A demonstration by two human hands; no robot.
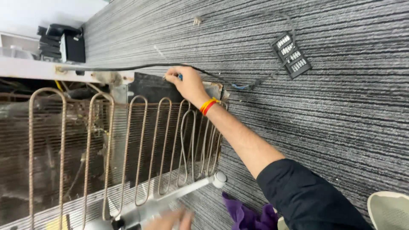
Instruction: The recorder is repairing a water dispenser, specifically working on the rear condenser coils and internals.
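Right hand [184, 83], centre frame, grip pinched shut on a small blue-handled tool [179, 77] at the coil's [128, 145] top edge, beside the black cable [128, 67]. Left hand [172, 219], bottom centre, blurred: grip unclear.

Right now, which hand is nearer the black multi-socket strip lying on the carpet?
Right. The right hand is up at the coil rack's top edge, left of the strip. The left hand, blurred at the bottom edge, is much farther away.
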